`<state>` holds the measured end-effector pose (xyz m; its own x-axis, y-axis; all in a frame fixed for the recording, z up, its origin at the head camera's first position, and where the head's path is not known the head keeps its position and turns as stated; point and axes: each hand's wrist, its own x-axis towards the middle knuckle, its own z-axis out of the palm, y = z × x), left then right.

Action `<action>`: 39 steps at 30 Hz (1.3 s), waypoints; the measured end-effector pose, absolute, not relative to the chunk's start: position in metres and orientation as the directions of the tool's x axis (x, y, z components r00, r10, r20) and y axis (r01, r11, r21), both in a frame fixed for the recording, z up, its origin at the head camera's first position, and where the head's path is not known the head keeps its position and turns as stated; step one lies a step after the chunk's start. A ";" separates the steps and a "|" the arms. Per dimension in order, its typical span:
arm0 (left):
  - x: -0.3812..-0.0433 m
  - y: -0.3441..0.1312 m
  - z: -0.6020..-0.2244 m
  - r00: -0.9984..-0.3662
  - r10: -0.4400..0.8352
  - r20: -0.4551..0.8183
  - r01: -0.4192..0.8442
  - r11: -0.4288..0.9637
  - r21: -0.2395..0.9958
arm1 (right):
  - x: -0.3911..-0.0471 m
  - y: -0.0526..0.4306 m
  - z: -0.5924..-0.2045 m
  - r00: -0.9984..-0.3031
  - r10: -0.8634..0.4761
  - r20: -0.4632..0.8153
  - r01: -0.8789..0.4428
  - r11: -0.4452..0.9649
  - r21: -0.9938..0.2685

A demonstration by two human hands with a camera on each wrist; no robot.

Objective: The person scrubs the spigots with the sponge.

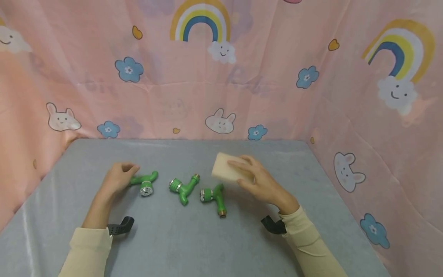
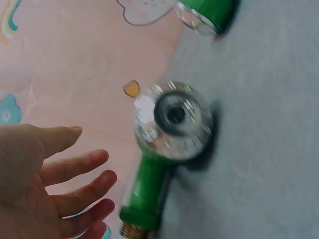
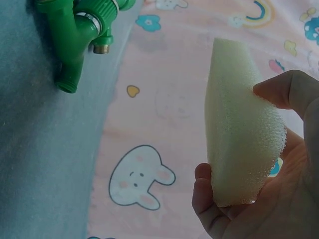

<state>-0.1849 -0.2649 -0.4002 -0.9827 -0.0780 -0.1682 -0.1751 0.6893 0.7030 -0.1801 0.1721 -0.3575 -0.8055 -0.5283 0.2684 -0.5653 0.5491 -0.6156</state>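
My right hand [image 1: 257, 181] grips a cream sponge [image 1: 225, 168] above the table, right of the middle. In the right wrist view the thumb and fingers pinch the sponge [image 3: 237, 129] from opposite sides. My left hand [image 1: 117, 179] is beside the leftmost green faucet [image 1: 145, 181]. Seen from the left wrist, its fingers [image 2: 82, 196] are spread and slightly bent, with a gap to that faucet [image 2: 149, 184]. A second green faucet [image 1: 187, 190] lies in the middle, and a third green faucet [image 1: 219, 198] lies just right of it. All have silvery round knobs and green bodies.
A grey cloth covers the table [image 1: 166, 246]. Pink printed curtains [image 1: 155, 96] hang along the back and both sides. Black camera mounts [image 1: 121, 227] stick out from both wrists over the table.
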 end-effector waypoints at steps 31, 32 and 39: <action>-0.168 -0.204 -0.382 -0.988 0.149 0.023 0.115 0.641 0.759 | -0.180 0.159 -0.366 -0.765 -0.581 0.278 -0.615 0.529 -0.585; -0.168 -0.202 -0.383 -0.987 0.157 0.022 0.119 0.639 0.760 | -0.180 0.159 -0.367 -0.766 -0.582 0.274 -0.613 0.531 -0.586; -0.181 -0.181 -0.396 -0.974 0.223 -0.047 0.111 0.645 0.756 | -0.179 0.164 -0.363 -0.789 -0.556 0.261 -0.584 0.548 -0.599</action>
<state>-0.1814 -0.1814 -0.3964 -0.9738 0.2225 -0.0467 0.1112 0.6452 0.7559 -0.1794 0.1637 -0.3632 -0.7893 -0.5558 0.2608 -0.5838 0.5479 -0.5992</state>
